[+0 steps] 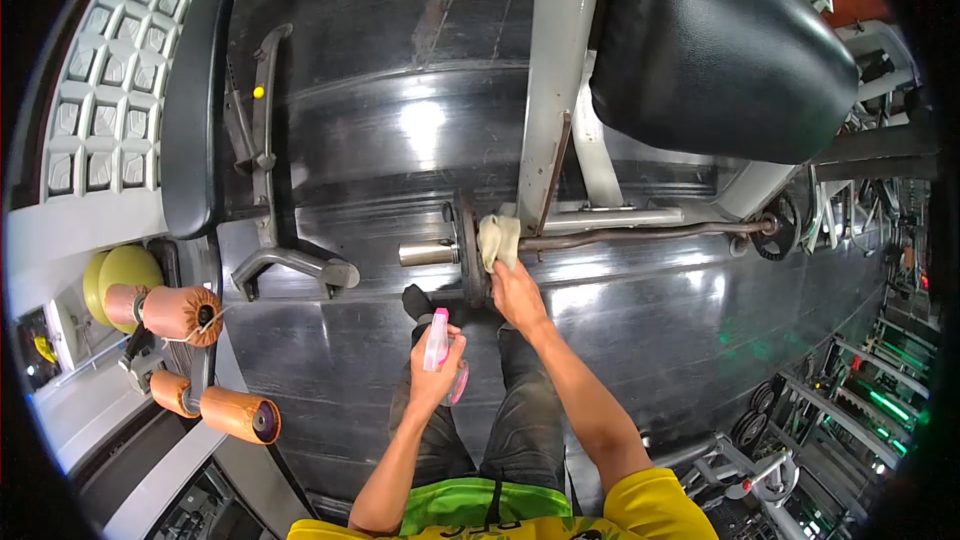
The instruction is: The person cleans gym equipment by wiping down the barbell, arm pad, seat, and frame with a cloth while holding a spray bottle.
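My left hand (434, 380) is wrapped around a spray bottle (437, 342) with a pink nozzle, held upright in front of my legs. Beyond it, my right hand (517, 298) grips a pale cloth (498, 242). That cloth rests against the inner face of a dark weight plate (470, 275) on a curved barbell (640, 235). The shiny end of the bar (427, 254) sticks out to the left of the plate. A second plate (776, 227) sits at the bar's far right end. My right fingertips are partly hidden by the cloth.
A grey machine post (553, 70) rises just behind the bar, and a black padded seat (725, 55) overhangs it. At left stand a metal bench frame (265, 155) and orange foam rollers (240, 415). Dark glossy flooring (400, 170) lies underneath; racks (840, 405) line the right.
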`<state>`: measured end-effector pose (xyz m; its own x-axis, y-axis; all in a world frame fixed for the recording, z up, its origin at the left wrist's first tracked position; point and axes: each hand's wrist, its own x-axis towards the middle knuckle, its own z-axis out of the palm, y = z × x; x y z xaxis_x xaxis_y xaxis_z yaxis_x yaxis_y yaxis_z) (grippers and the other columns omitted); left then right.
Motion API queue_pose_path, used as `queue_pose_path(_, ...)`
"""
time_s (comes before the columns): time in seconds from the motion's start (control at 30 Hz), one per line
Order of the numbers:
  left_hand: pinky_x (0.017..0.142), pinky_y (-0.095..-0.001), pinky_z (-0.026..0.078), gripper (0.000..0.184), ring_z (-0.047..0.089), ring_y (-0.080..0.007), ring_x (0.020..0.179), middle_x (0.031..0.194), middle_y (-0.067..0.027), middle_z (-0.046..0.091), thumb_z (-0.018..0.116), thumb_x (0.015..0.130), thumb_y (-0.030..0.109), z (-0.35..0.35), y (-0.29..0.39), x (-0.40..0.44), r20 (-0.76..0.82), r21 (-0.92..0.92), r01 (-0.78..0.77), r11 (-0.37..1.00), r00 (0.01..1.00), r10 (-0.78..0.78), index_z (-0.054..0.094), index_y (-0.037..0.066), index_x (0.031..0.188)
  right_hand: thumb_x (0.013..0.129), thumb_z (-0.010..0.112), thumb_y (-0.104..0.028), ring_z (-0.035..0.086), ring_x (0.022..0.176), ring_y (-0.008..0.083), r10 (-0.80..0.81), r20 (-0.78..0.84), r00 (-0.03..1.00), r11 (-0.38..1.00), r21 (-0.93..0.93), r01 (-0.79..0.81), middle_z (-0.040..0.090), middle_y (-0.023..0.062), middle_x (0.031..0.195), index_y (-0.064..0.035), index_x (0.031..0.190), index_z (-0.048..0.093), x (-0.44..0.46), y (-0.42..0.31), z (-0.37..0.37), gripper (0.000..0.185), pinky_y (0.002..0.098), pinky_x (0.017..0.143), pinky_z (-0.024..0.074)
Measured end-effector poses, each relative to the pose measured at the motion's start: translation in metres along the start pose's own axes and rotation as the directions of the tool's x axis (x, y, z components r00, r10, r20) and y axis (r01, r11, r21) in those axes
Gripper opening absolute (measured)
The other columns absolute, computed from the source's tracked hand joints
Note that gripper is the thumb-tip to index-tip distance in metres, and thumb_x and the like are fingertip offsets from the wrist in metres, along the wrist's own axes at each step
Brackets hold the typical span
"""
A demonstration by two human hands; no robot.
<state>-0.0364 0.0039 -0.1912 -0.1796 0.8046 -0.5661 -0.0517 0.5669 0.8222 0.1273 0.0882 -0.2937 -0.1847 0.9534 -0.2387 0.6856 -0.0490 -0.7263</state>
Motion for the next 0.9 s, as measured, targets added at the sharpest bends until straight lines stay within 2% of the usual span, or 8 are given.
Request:
queue_pose_path(0.13, 0.051, -0.0224, 0.045, 0.016, 0.055, -0.0067, 0.056, 0.078, -0.0007, 0.06, 0.067, 0.088, 0.01, -0.001, 0.005, 0.001, 0.008, -0.02, -0.018, 1.0, 1.0, 0.018, 0.06, 0.004, 0.1, 0.086, 0.056, -0.02, 0.06, 0.093, 0.0445, 0.153, 0.135, 0.979, 0.987, 0.018, -0.157, 0.061, 0.0253, 0.104, -0.0054, 0.103, 0.06, -0.018, 0.015, -0.004, 0.022, 0.0486, 0.082, 0.0501)
queue_pose_path(0.27, 0.051, -0.0227, 0.045, 0.015, 0.055, -0.0064, 0.056, 0.077, -0.0007, 0.06, 0.067, 0.088, 0.009, -0.008, 0.008, 0.003, 0.025, -0.011, -0.016, 1.0, 1.0, 0.017, 0.06, 0.004, 0.1, 0.085, 0.058, -0.024, 0.063, 0.088, 0.0416, 0.139, -0.018, 0.99, 0.985, -0.1, -0.141, 0.064, 0.0228, 0.094, -0.0118, 0.115, 0.062, 0.002, 0.006, -0.025, 0.033, 0.0469, 0.078, 0.0518)
queue_pose_path(0.33, 0.052, -0.0227, 0.045, 0.015, 0.055, -0.0063, 0.057, 0.077, -0.0008, 0.06, 0.067, 0.088, 0.009, -0.008, 0.008, 0.001, 0.036, -0.038, -0.032, 0.999, 0.999, 0.033, 0.06, 0.004, 0.1, 0.086, 0.057, -0.019, 0.062, 0.088, 0.0403, 0.11, -0.242, 0.964, 0.988, -0.083, -0.134, 0.063, 0.0217, 0.093, -0.0104, 0.118, 0.062, 0.025, -0.006, -0.027, 0.033, 0.047, 0.078, 0.0517)
queue_pose_path(0.43, 0.052, -0.0227, 0.045, 0.015, 0.056, -0.0063, 0.057, 0.077, -0.0008, 0.06, 0.066, 0.088, 0.008, -0.007, 0.012, 0.001, 0.037, 0.005, -0.038, 0.999, 0.999, 0.038, 0.06, 0.003, 0.1, 0.084, 0.057, -0.011, 0.059, 0.093, 0.0413, 0.099, -0.096, 0.99, 0.965, -0.235, -0.119, 0.061, 0.0258, 0.095, -0.0049, 0.111, 0.063, 0.05, 0.003, -0.008, 0.028, 0.0464, 0.08, 0.0503)
queue_pose_path(0.53, 0.053, -0.0228, 0.045, 0.015, 0.056, -0.0065, 0.057, 0.076, -0.001, 0.06, 0.067, 0.088, 0.008, -0.004, 0.014, -0.001, 0.063, -0.012, 0.002, 1.0, 0.998, -0.001, 0.059, 0.003, 0.101, 0.085, 0.056, -0.008, 0.057, 0.098, 0.0421, -0.037, -0.176, 0.984, 0.928, -0.371, -0.032, 0.058, 0.0258, 0.105, -0.005, 0.111, 0.063, 0.041, 0.001, 0.01, 0.027, 0.047, 0.084, 0.0498)
queue_pose_path(0.57, 0.052, -0.0229, 0.045, 0.015, 0.056, -0.0066, 0.057, 0.077, -0.001, 0.061, 0.066, 0.088, 0.008, -0.004, 0.012, -0.001, 0.07, -0.015, -0.005, 1.0, 0.998, 0.006, 0.059, 0.003, 0.101, 0.086, 0.056, -0.008, 0.055, 0.103, 0.0415, 0.04, -0.138, 0.99, 0.945, -0.317, -0.083, 0.056, 0.0251, 0.113, -0.0054, 0.111, 0.063, 0.038, 0.001, 0.011, 0.027, 0.0467, 0.087, 0.0494)
queue_pose_path(0.8, 0.052, -0.0229, 0.045, 0.016, 0.056, -0.0069, 0.058, 0.08, -0.0014, 0.061, 0.067, 0.088, 0.009, -0.001, 0.01, -0.003, 0.108, -0.025, -0.007, 1.0, 0.994, 0.01, 0.059, 0.003, 0.101, 0.087, 0.056, -0.01, 0.057, 0.103, 0.0389, 0.056, -0.043, 0.998, 0.958, -0.28, -0.066, 0.058, 0.0222, 0.109, -0.0062, 0.11, 0.063, -0.001, 0.006, -0.002, 0.025, 0.0481, 0.083, 0.0502)
queue_pose_path(0.9, 0.052, -0.0229, 0.045, 0.016, 0.056, -0.007, 0.058, 0.08, -0.0015, 0.061, 0.067, 0.088, 0.008, -0.001, 0.008, -0.001, 0.118, 0.013, -0.009, 1.0, 0.993, 0.007, 0.059, 0.003, 0.101, 0.082, 0.059, -0.008, 0.056, 0.104, 0.0341, 0.127, -0.011, 0.992, 0.964, -0.234, -0.126, 0.057, 0.0154, 0.108, -0.0059, 0.11, 0.062, 0.015, -0.018, -0.021, 0.028, 0.0453, 0.085, 0.0497)
